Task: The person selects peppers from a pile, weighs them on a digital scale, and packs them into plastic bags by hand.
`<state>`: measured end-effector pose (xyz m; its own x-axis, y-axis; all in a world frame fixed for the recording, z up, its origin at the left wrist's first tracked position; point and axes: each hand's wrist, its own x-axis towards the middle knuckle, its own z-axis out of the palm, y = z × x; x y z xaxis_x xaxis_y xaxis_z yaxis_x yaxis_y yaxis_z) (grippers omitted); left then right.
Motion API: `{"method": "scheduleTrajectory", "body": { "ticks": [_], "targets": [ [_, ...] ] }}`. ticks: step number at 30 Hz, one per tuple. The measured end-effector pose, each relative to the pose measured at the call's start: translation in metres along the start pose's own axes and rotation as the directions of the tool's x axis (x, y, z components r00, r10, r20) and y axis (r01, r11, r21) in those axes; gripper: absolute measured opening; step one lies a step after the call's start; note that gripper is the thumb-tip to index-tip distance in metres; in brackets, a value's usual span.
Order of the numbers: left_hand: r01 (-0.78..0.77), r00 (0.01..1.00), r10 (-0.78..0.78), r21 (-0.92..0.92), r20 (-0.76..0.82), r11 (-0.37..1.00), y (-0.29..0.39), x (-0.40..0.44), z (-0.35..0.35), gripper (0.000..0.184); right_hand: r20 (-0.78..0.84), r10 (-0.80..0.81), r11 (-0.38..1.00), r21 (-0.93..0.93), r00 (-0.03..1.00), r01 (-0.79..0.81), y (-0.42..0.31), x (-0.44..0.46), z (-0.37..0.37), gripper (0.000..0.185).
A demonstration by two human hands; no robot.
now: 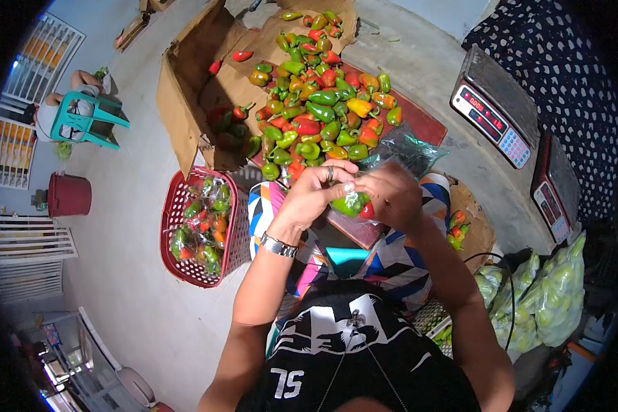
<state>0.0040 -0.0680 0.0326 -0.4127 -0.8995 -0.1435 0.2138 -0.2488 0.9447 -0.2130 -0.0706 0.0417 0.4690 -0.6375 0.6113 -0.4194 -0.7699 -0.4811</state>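
A small clear plastic bag of peppers [352, 204], green and red, hangs between my two hands above my lap. My left hand [316, 194], with a ring and a metal watch, pinches the top of the bag. My right hand [397, 196] is closed at the bag's other side, slightly smeared by motion, and its fingertips are partly hidden. Just beyond lies a pile of loose peppers [321, 112] in green, red and orange, on a cardboard sheet and a red board. Some clear plastic bags [408, 152] lie by my right hand.
A red basket [169, 237] with several bagged peppers stands at my left. Two digital scales [494, 113] are at the right, near bags of green produce [553, 299]. A cardboard box [175, 103], a red bucket [70, 193] and a person by a green chair [82, 118] are farther left.
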Motion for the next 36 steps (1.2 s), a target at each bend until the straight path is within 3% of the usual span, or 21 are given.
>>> {"method": "scheduleTrajectory", "body": {
  "ticks": [4, 8, 10, 11, 14, 15, 16, 18, 19, 20, 21, 22, 24, 26, 27, 30, 33, 36],
  "targets": [
    [0.012, 0.999, -0.008, -0.089, 0.046, 0.996, 0.002, -0.004, -0.004, 0.006, 0.14, 0.172, 0.97, 0.15, 0.975, -0.193, -0.011, 0.008, -0.026, 0.037],
    [0.056, 0.995, -0.041, -0.159, 0.096, 0.986, 0.008, -0.008, 0.0, 0.01, 0.303, -0.087, 0.993, 0.103, 0.949, 0.059, -0.014, 0.027, -0.033, 0.056],
    [0.046, 0.996, -0.04, -0.08, 0.075, 0.996, 0.013, -0.009, -0.001, 0.011, 0.431, -0.175, 0.983, 0.032, 0.885, 0.179, -0.008, 0.027, -0.037, 0.067],
    [0.043, 0.997, -0.04, -0.04, 0.062, 0.998, 0.015, -0.01, -0.003, 0.012, 0.435, -0.205, 0.976, 0.026, 0.877, 0.215, -0.005, 0.026, -0.037, 0.067],
    [0.258, 0.966, -0.255, -0.124, 0.038, 0.958, 0.02, -0.01, -0.008, 0.013, 0.453, -0.241, 0.965, 0.013, 0.858, 0.264, 0.003, 0.026, -0.034, 0.06],
    [0.237, 0.971, -0.237, -0.147, 0.019, 0.96, 0.02, -0.009, -0.007, 0.011, 0.459, -0.209, 0.973, 0.004, 0.864, 0.233, 0.005, 0.028, -0.032, 0.052],
    [0.123, 0.99, -0.123, -0.012, -0.072, 0.992, 0.022, -0.009, -0.005, 0.011, 0.462, -0.176, 0.979, -0.01, 0.869, 0.204, 0.007, 0.03, -0.03, 0.045],
    [-0.083, 0.971, 0.14, 0.278, -0.192, 0.957, 0.026, -0.012, 0.007, 0.01, 0.263, 0.142, 0.987, 0.035, 0.954, -0.156, -0.001, 0.023, -0.006, 0.03],
    [-0.258, 0.915, 0.362, 0.434, -0.176, 0.863, 0.025, -0.01, 0.014, 0.013, 0.169, 0.306, 0.943, 0.08, 0.937, -0.323, -0.003, 0.022, -0.001, 0.026],
    [-0.289, 0.914, 0.38, 0.432, -0.14, 0.854, 0.022, -0.01, 0.016, 0.015, 0.377, 0.467, 0.783, 0.244, 0.8, -0.572, 0.001, 0.024, -0.007, 0.025],
    [-0.322, 0.91, 0.401, 0.429, -0.106, 0.844, 0.018, -0.009, 0.016, 0.018, 0.591, 0.529, 0.533, 0.326, 0.608, -0.781, 0.005, 0.032, -0.017, 0.026],
    [-0.344, 0.908, 0.412, 0.426, -0.074, 0.836, 0.012, -0.011, 0.014, 0.02, 0.785, 0.487, 0.216, 0.317, 0.383, -0.924, 0.008, 0.034, -0.022, 0.029],
    [-0.402, 0.875, 0.484, 0.512, -0.031, 0.759, 0.008, -0.008, 0.012, 0.023, 0.585, 0.309, 0.586, 0.505, 0.75, -0.634, 0.011, 0.026, -0.017, 0.031],
    [-0.39, 0.861, 0.508, 0.597, -0.034, 0.701, 0.012, -0.008, 0.017, 0.024, 0.762, 0.463, 0.18, 0.42, 0.453, -0.889, 0.006, 0.028, -0.022, 0.028],
    [-0.373, 0.862, 0.504, 0.611, -0.05, 0.698, 0.01, -0.007, 0.017, 0.021, 0.571, 0.482, 0.561, 0.381, 0.664, -0.735, 0.004, 0.025, -0.017, 0.028],
    [-0.219, 0.909, 0.387, 0.618, -0.151, 0.755, 0.011, -0.011, 0.024, 0.016, 0.418, 0.414, 0.778, 0.298, 0.809, -0.553, -0.004, 0.022, -0.018, 0.023],
    [-0.208, 0.905, 0.411, 0.726, -0.112, 0.656, 0.002, -0.006, 0.028, 0.011, 0.43, 0.565, 0.601, 0.37, 0.704, -0.708, -0.022, 0.022, -0.02, 0.014],
    [-0.147, 0.88, 0.421, 0.715, -0.221, 0.684, -0.022, -0.001, 0.031, 0.009, 0.065, 0.593, 0.785, 0.177, 0.803, -0.594, -0.038, 0.01, 0.005, 0.012]
  ]
}}
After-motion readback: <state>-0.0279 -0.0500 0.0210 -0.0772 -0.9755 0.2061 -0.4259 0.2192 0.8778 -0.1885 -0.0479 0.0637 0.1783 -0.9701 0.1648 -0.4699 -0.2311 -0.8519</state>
